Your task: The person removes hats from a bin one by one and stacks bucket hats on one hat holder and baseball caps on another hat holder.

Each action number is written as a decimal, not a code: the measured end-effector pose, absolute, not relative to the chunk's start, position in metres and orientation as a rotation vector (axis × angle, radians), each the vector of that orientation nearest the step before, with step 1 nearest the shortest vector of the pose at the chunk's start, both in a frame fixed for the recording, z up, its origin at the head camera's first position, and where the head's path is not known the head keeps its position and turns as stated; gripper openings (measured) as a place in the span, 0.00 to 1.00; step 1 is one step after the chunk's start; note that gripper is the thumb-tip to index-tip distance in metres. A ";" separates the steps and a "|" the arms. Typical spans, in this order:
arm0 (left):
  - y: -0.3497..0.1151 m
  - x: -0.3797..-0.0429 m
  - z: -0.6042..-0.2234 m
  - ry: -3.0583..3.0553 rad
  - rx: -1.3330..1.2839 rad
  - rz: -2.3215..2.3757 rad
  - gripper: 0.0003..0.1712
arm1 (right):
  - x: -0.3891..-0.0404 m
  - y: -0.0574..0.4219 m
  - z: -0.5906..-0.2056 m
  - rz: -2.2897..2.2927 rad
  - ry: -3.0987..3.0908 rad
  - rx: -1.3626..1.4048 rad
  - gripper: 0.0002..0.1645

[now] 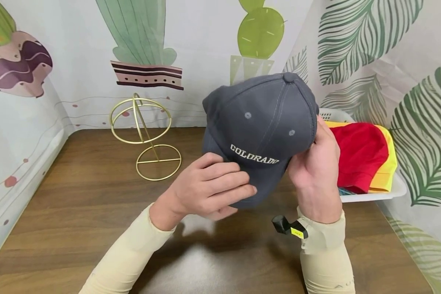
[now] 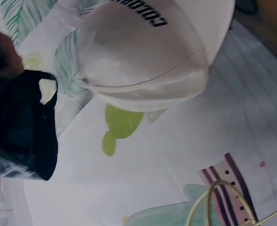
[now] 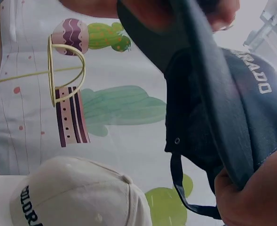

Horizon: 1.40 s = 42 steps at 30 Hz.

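Observation:
A dark grey-blue baseball cap [image 1: 264, 106] with white COLORADO lettering is held up above the table, its brim pointing down toward me. My left hand [image 1: 209, 185] pinches the brim, fingers across the top and thumb underneath. The right hand [image 1: 317, 163] grips the cap's side at the right. In the right wrist view the cap's back strap [image 3: 177, 179] hangs in a loop. Both wrist views show a cream cap [image 2: 143, 52] with dark lettering beyond the dark one; in the head view it is not visible, and what supports it is hidden.
A gold wire hat stand [image 1: 159, 161] stands bare at the back left of the wooden table [image 1: 77, 204]. At the right, a white plastic basket [image 1: 400, 192] holds a red hat [image 1: 364, 151] and yellow fabric [image 1: 391, 163]. A printed cloth backdrop [image 1: 206, 41] hangs behind.

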<state>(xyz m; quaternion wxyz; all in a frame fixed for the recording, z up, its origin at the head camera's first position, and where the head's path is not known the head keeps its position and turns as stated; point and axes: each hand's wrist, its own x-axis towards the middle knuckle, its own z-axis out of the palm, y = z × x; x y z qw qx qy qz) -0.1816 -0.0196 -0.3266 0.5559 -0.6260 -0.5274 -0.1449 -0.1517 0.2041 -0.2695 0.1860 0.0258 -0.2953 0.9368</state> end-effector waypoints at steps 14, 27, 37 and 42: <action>-0.022 -0.171 -0.305 -1.351 -1.208 -1.221 0.18 | -0.154 0.208 -0.270 2.598 -0.830 0.202 0.23; -0.039 -0.176 -0.299 -1.913 -0.640 -2.348 0.30 | -0.154 0.201 -0.272 2.557 -0.942 0.451 0.18; -0.037 -0.172 -0.301 -1.570 -0.810 -2.877 0.30 | -0.153 0.198 -0.274 2.564 -1.042 0.517 0.13; -0.038 -0.172 -0.299 -1.401 -0.784 -2.888 0.22 | -0.153 0.196 -0.275 2.563 -1.094 0.553 0.14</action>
